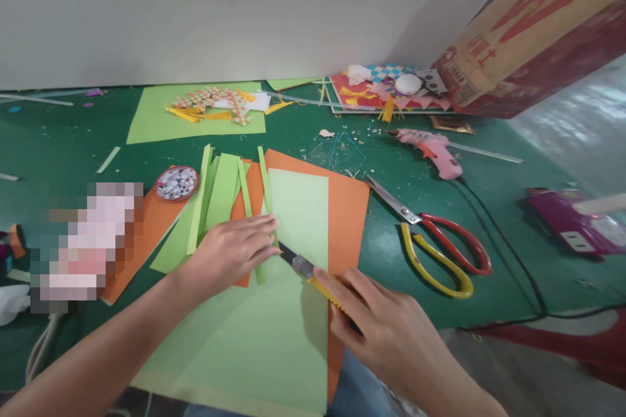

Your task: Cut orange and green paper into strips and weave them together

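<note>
The right hand (376, 316) grasps the yellow utility knife (303, 266) firmly, its blade just beside the left hand (237, 244), which is not clenched but lies flat across narrow green strips (265, 176). These strips are partly on the light green sheet (299, 205), so I think pressing steadily, with fingertips clear of the edge, gives cleaner work.
</note>
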Motion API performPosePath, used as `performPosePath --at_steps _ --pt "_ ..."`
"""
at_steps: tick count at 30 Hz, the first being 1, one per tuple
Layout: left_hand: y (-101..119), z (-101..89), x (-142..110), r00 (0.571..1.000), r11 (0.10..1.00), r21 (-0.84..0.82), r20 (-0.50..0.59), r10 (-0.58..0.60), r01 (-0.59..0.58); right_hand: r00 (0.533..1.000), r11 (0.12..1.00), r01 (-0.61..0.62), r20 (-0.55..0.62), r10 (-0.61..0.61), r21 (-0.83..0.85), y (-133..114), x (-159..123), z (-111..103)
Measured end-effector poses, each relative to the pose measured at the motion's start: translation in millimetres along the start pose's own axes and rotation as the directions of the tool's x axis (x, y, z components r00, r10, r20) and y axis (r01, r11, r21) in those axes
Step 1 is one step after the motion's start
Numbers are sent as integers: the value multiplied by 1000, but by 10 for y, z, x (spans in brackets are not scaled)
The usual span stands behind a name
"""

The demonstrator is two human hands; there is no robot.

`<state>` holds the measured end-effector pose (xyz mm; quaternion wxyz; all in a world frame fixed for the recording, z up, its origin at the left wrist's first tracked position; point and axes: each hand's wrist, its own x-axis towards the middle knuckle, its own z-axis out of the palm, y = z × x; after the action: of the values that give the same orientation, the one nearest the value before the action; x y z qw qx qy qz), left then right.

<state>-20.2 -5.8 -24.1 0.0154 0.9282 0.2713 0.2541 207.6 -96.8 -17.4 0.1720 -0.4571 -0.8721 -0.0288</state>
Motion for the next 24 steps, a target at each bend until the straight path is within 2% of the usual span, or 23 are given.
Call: performPosePath --at_steps 5,11,24 --pt "-6 16 -13 1000 1000 -5 8 -13 13 1000 1000 -8 -26 8 -7 -8 10 10" --pt "1 9 -12 1000 1000 -2 5 -9 9 1000 1000 -18 16 18 -18 -10 17 10" --pt "5 12 -12 1000 1000 13 -9 -8 8 1000 999 -28 -2 28 -27 -20 72 40"
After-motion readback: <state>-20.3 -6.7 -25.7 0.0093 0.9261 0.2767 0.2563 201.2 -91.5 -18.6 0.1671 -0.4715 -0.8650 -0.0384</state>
